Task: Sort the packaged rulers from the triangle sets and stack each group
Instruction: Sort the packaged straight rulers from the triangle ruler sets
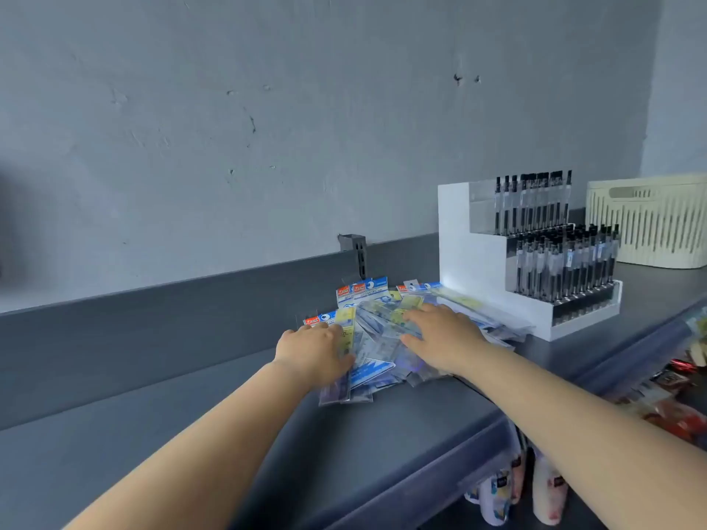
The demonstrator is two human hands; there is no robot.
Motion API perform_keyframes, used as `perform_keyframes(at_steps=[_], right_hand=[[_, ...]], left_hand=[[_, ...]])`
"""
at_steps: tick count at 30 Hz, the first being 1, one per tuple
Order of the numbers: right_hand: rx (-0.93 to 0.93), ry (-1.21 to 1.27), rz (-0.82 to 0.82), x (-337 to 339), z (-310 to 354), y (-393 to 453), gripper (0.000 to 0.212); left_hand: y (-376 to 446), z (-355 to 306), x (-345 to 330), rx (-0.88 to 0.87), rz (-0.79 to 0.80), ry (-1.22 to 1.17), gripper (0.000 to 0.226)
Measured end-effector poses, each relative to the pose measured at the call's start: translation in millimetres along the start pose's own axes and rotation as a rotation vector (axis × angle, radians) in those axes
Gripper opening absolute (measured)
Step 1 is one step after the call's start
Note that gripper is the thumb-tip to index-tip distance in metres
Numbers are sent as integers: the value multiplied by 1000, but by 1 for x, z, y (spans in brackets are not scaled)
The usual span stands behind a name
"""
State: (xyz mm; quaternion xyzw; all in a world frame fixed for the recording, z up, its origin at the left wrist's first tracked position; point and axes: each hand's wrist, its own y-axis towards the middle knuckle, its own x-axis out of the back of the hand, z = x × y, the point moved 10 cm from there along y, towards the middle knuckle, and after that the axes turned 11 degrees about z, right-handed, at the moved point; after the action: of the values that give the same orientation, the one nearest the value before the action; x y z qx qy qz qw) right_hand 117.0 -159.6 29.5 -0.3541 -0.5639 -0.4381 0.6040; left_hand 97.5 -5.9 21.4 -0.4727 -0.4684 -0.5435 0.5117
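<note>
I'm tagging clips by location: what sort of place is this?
Probably a stationery shop: a tiered pen display, a pile of hang-tab packets on a grey shelf, and more goods shelved below.

Under the left hand [311, 351] and right hand [440, 338], the clear packets [373, 338] carry blue, red and white header cards with pale yellow labels. They lie on a dark grey tabletop [191, 434]. Beyond the right hand, a white display stand [470, 254] holds black-and-clear pens [566, 258]; past it sits a cream slatted basket [650, 223]. The wall [267, 109] is scuffed blue-grey.
</note>
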Motion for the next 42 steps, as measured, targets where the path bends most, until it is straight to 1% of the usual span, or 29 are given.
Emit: perform_keyframes(at_steps=[4, 7, 10, 13, 16, 18, 20, 22, 23, 24, 26, 28, 32, 34, 37, 40, 42], right_hand=[[12, 13, 9, -3, -8, 21, 41], [-13, 69, 39, -9, -18, 41, 38], [-47, 145, 50, -7, -28, 54, 36], [-57, 250, 81, -5, -33, 63, 27], [-64, 398, 72, -1, -39, 67, 29], [-15, 515, 26, 8, -37, 66, 31], [41, 666, -12, 15, -34, 62, 30], [66, 831, -30, 17, -31, 59, 26], [76, 948, -20, 15, -28, 57, 23], [86, 1084, 12, 13, -22, 54, 20], [109, 1338, 86, 7, -4, 48, 16], [147, 1521, 168, 3, 21, 41, 16], [215, 1710, 414, -12, 88, 24, 15], [238, 1775, 498, -18, 122, 17, 16], [267, 1780, 559, -24, 173, 5, 19], [334, 1656, 555, -26, 224, -8, 24], [367, 1597, 556, -28, 259, -17, 24]], left_hand=[[10, 8, -8, 84, 80, -67, 47], [16, 14, -13, 157, 151, -231, 46], [18, 19, -14, 229, 182, -386, 50], [17, 22, -12, 263, 165, -524, 59], [11, 32, -11, 318, 109, -651, 64], [6, 39, -8, 342, 44, -710, 60], [-1, 47, -4, 368, -34, -790, 49], [-11, 57, -3, 397, -119, -974, 30], [-18, 61, -4, 419, -154, -1097, 19], [-26, 65, -5, 443, -184, -1217, 14], [-44, 73, -7, 464, -241, -1400, 15], [-62, 81, -6, 472, -282, -1496, 14], [-107, 112, -3, 546, -372, -1546, 17], [-131, 131, -4, 573, -405, -1566, 19], [-166, 161, -7, 591, -439, -1585, 23], [-202, 193, -10, 600, -450, -1574, 24], [-226, 218, -14, 610, -453, -1576, 26]])
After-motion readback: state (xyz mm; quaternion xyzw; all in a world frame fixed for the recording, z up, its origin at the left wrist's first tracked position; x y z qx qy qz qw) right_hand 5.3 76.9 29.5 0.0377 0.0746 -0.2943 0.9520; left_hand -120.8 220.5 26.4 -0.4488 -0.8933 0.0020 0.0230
